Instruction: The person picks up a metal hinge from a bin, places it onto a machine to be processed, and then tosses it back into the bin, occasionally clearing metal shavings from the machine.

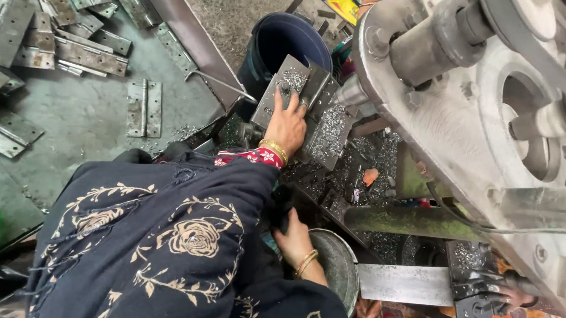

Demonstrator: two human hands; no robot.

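Nearest the camera a dark shawl with cream rose embroidery [171, 238] covers the person's arms and lap. Just past its edge the right hand [294, 235], a gold bangle at its wrist, reaches down and closes around a dark handle [283, 209] beside the round grey metal bowl [336, 262]; the fingers are curled over the handle, though the grip itself is partly hidden by the sleeve. To the right of the bowl a flat steel bar [404, 283] runs toward a black clamp block [480, 299]. Farther up, the left hand [287, 126], also bangled, lies with fingers together and pressed flat on a folded steel hinge plate [301, 88], which rests tilted on the machine bed in front of the drill spindle [353, 92], strewn with metal shavings [330, 134]. Behind the plate stands a dark blue bucket [282, 41]. The large grey machine housing with belt pulley [509, 111] fills the right side. On the green floor far left lie heaps of finished hinges [41, 11], one open pair [145, 105] lying apart.
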